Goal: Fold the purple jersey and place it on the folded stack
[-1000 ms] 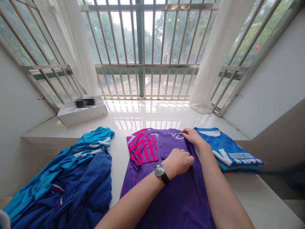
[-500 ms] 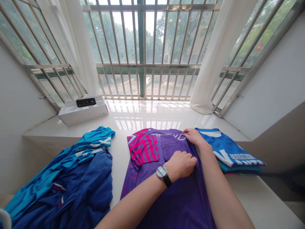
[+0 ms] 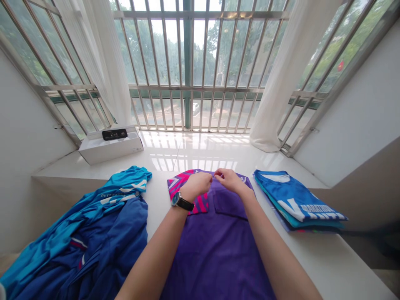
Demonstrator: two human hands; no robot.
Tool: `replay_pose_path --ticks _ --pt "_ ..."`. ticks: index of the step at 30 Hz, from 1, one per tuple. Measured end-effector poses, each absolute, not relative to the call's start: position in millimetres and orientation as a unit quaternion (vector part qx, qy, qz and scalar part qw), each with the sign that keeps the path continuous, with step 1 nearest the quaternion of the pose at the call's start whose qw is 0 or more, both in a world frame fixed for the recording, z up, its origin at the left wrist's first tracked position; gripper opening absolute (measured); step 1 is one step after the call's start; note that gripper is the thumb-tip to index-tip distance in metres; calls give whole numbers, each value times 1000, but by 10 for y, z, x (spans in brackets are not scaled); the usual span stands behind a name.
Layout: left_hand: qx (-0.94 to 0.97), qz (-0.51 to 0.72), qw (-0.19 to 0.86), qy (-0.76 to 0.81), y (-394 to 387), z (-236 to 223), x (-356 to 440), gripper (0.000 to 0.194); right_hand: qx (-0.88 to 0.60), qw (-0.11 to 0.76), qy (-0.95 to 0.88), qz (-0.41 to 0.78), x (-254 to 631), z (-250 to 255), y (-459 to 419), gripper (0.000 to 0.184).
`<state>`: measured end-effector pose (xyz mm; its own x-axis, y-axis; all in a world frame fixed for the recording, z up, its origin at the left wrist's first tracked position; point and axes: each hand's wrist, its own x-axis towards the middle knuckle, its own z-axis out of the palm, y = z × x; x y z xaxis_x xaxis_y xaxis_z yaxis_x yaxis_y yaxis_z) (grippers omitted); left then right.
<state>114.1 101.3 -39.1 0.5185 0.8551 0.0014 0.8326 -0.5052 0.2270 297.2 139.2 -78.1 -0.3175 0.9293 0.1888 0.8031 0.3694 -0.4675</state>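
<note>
Lying beneath both hands [image 3: 197, 186] [image 3: 231, 181], a purple shirt [image 3: 215, 250]

Had left hand [image 3: 197, 186] just beside right hand [image 3: 230, 181] over purple shirt [image 3: 215, 246], between rumpled clothes [image 3: 115, 229] and folded stack [image 3: 292, 191].

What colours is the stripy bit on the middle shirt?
Mostly bright pink and purple; the stripy bit shows best in the head view.

Shirt [image 3: 218, 246] between clothes heap [image 3: 109, 237], left, and stack [image 3: 296, 198], right.
</note>
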Motion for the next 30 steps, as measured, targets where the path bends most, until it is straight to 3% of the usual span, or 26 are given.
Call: replay_pose_path --ticks 6,14,18,24,27,30 --pt "798 81 60 594 1224 -766 865 29 -534 201 -805 163 2875 -807 1343 17" --pt "795 93 91 592 1288 -854 886 23 -510 207 -813 191 2759 -879 1320 17" --pt "808 121 114 566 1320 -850 855 21 -500 227 -809 210 2690 -941 1318 29" --pt "824 218 181 491 1390 -805 836 19 -461 256 -767 367 2646 -1022 1325 22" --pt "811 271 200 478 1395 -783 790 21 -476 238 -728 431 2649 -1008 1318 27" --pt "796 200 157 549 1396 -748 657 32 -504 237 -701 446 2645 -942 1294 33"
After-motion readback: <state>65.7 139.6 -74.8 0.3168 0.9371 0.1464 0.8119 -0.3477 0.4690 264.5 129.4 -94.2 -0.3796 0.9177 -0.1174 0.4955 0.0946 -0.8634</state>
